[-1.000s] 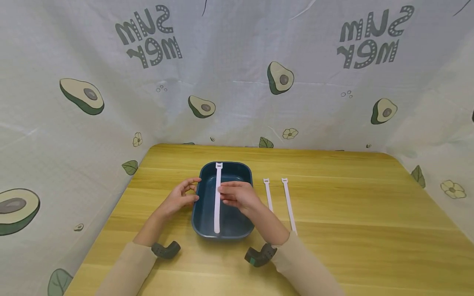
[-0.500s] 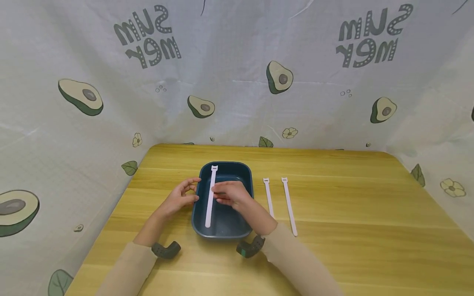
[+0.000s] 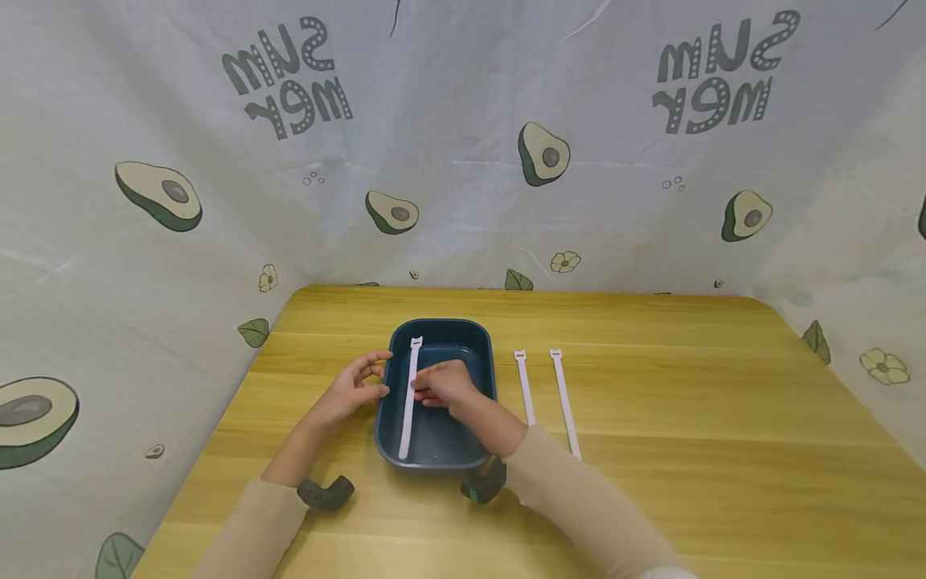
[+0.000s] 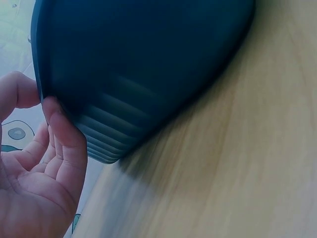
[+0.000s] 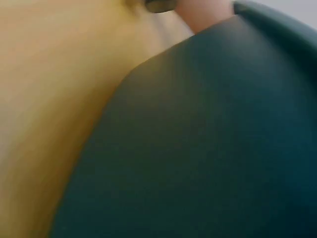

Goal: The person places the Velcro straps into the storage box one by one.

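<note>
In the head view, my right hand [image 3: 444, 383] reaches into a dark blue rectangular box [image 3: 452, 450]. Its thumb and fingers pinch the middle of a white hook-and-loop cable tie [image 3: 408, 422], which lies lengthwise along the box's left side, slotted head at the far end. Fingers loosely bent, my left hand [image 3: 352, 392] touches the box's left rim with thumb and index fingertips. The left wrist view has the left hand [image 4: 44, 173] close, at the rim beside the box's ribbed outer wall [image 4: 114, 124]. Only the box's wall [image 5: 198, 139] fills the blurred right wrist view.
Two more white cable ties, one nearer the box [image 3: 524, 386] and one farther right [image 3: 566, 402], lie side by side on the wooden table [image 3: 687, 418]. My right forearm partly covers their near ends. A printed curtain [image 3: 463, 145] hangs behind and along both sides.
The right hand has carried the cable tie leftward and down, from over the middle of the box to along its left side. My left hand has kept its place at the rim.
</note>
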Motion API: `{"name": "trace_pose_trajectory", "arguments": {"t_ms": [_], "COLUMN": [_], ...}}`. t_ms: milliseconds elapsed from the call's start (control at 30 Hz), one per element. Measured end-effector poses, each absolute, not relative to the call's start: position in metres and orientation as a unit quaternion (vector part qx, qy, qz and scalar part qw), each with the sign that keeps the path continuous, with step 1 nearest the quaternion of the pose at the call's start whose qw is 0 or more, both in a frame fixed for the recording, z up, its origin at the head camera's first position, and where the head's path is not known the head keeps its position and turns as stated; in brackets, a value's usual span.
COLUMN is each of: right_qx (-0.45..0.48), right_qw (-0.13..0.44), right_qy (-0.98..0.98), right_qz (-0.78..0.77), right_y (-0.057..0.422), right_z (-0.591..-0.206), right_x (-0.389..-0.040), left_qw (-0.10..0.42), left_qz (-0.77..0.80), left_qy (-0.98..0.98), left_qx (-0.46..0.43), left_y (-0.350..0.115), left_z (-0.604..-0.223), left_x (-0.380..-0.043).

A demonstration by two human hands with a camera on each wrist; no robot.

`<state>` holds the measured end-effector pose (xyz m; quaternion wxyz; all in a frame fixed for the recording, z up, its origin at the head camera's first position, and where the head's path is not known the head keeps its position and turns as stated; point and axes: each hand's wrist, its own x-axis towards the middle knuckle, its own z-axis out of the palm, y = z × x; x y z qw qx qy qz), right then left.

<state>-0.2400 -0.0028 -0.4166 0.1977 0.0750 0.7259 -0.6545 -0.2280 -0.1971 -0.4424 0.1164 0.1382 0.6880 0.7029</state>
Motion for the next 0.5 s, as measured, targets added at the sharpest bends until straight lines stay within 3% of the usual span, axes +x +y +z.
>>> {"name": "trace_pose_trajectory", "arguments": {"t_ms": [500], "right_qx": [0.068], "right_qw": [0.149], "right_qy": [0.809], "right_qz": [-0.565], "right_y": [-0.016], "right_z": [-0.426], "right_x": [-0.235], "left_qw": [0.119], "left_qz": [0.705], "left_qy": [0.686], "left_qx": [0.136], "left_y": [-0.198], "left_z": [-0.44], "left_x": [-0.225]}}
